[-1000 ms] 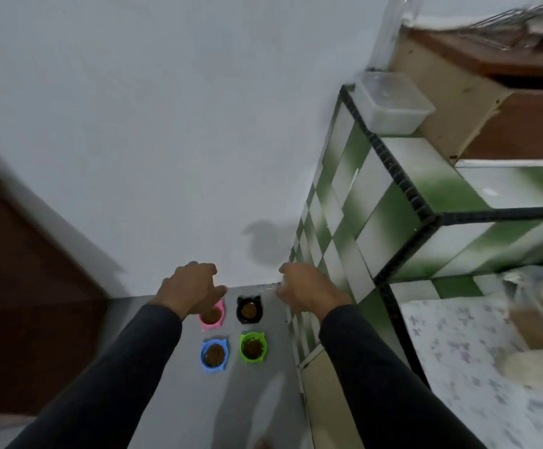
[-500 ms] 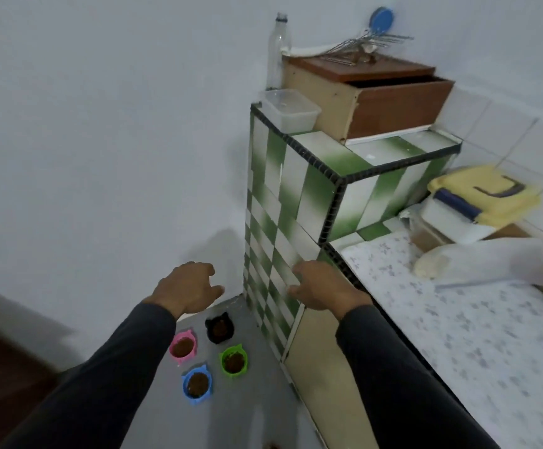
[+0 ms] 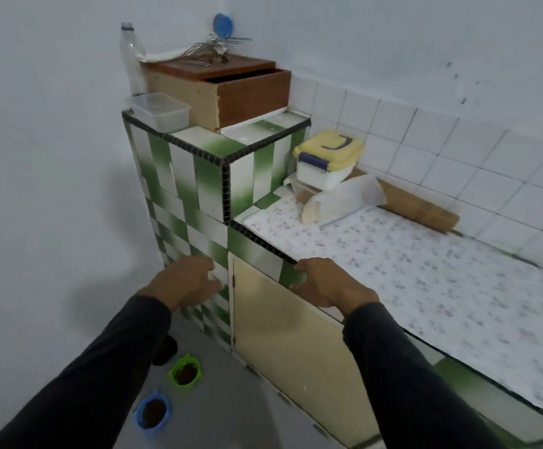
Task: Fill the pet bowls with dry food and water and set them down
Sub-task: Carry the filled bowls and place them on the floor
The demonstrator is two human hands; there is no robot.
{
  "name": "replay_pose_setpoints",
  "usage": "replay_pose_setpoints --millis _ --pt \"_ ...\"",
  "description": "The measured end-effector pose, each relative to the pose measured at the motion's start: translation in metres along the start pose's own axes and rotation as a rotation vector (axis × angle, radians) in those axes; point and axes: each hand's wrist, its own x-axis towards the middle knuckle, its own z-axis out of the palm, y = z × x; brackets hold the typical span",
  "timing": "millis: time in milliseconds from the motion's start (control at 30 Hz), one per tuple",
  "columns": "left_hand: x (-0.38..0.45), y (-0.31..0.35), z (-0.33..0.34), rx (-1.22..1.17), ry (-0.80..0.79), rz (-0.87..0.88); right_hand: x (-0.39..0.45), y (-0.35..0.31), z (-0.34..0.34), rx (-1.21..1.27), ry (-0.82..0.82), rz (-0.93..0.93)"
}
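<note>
On the grey floor at the lower left stand a green bowl (image 3: 185,374) and a blue bowl (image 3: 152,413), both filled with brown dry food. A black bowl (image 3: 166,349) peeks out from behind my left sleeve; the pink bowl is hidden. My left hand (image 3: 184,281) hangs in the air in front of the green-and-white tiled pillar, fingers loosely curled, holding nothing. My right hand (image 3: 328,284) hovers empty at the counter's front edge, fingers relaxed.
A patterned counter (image 3: 425,277) runs to the right, with a beige cupboard door (image 3: 293,345) below it. At its back sit a yellow-lidded container (image 3: 327,160) and a plastic bag (image 3: 344,202). The tiled pillar (image 3: 199,176) carries a clear tub (image 3: 160,111), a wooden box and a bottle.
My view has risen from the bowls on the floor to the counter. Both hands have lifted away from the bowls to counter height, empty.
</note>
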Motion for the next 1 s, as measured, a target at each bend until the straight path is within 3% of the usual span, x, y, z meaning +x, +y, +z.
replay_pose_setpoints --millis 433,767,1000 --pt "-0.020 0.215 0.075 0.229 -0.111 0.311 -0.152 0.177 -0.021 0.145 0.102 0.271" --pt "-0.087 0.409 0.175 0.268 -0.184 0.488 -0.294 0.352 -0.013 0.205 0.161 0.458" --pt "-0.128 0.509 0.254 0.298 -0.246 0.594 -0.387 0.445 0.013 0.251 0.185 0.584"
